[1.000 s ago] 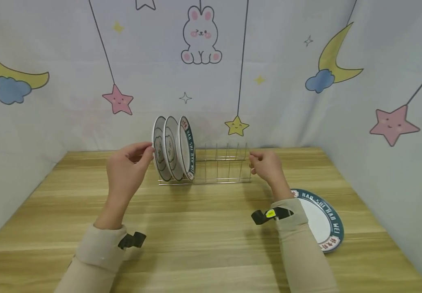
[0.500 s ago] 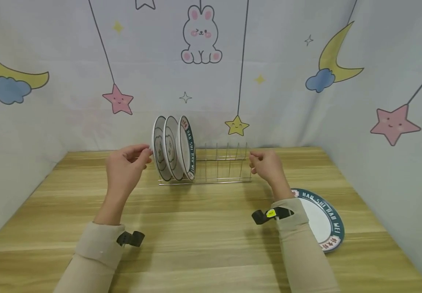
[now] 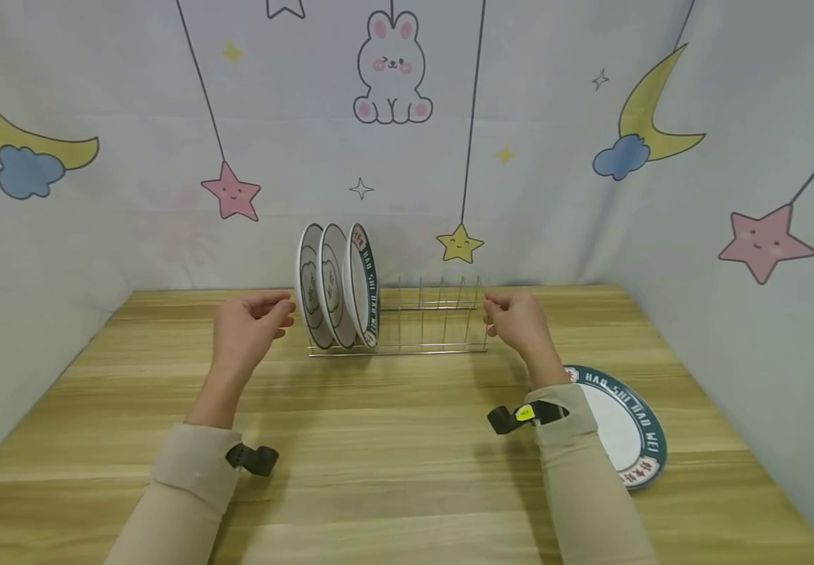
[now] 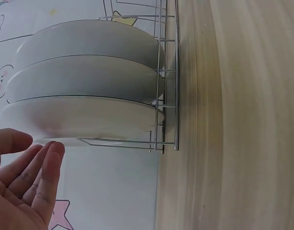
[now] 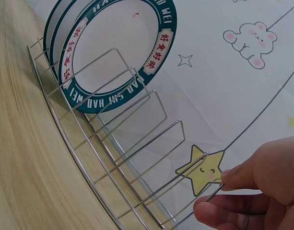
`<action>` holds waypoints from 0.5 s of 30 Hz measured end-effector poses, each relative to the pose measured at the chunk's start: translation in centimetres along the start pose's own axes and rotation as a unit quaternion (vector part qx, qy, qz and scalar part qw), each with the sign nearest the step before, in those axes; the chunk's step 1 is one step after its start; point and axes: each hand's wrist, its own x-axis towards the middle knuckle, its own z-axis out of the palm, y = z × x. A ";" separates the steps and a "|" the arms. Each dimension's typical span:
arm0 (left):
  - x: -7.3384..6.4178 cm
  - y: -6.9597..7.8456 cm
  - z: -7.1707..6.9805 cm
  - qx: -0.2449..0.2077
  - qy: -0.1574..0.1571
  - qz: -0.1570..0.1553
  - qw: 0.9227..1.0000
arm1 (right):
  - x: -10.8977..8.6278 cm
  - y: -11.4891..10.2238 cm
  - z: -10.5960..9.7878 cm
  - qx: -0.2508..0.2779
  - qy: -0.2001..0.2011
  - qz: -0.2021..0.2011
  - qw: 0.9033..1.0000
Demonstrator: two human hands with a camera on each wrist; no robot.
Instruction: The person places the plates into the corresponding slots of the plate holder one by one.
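Three white plates (image 3: 363, 286) with dark green lettered rims stand upright, side by side, in the left part of a wire dish rack (image 3: 431, 351). My left hand (image 3: 247, 326) is just left of the leftmost plate (image 4: 84, 117). In the left wrist view its thumb and fingers are apart, with the fingertips close to that plate's underside and nothing between them. At the rack's right end my right hand (image 3: 517, 320) pinches the end wire between thumb and fingers, as the right wrist view shows with the wire (image 5: 215, 192) running into the grip.
Another green-rimmed plate (image 3: 622, 428) lies flat on the wooden table (image 3: 378, 471) at the right, partly hidden by the right sleeve (image 3: 579, 463). Behind the rack hangs a pale cloth (image 3: 293, 118) printed with stars, moons and a rabbit.
My left hand has drawn back from the leftmost plate's edge and dropped slightly. The right hand stays on the rack's end wire. The plates keep their places.
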 end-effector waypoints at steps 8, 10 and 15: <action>0.3 -0.5 0.3 0.003 -0.043 -0.030 0.999 | 0.1 0.1 0.0 -0.004 0.000 -0.002 1.000; 0.4 -0.6 0.3 0.005 -0.050 -0.035 0.998 | 0.0 0.1 0.0 -0.004 0.000 -0.002 1.000; 0.6 -0.9 0.5 0.008 -0.064 -0.042 0.997 | 0.1 0.1 0.1 -0.005 0.000 -0.002 1.000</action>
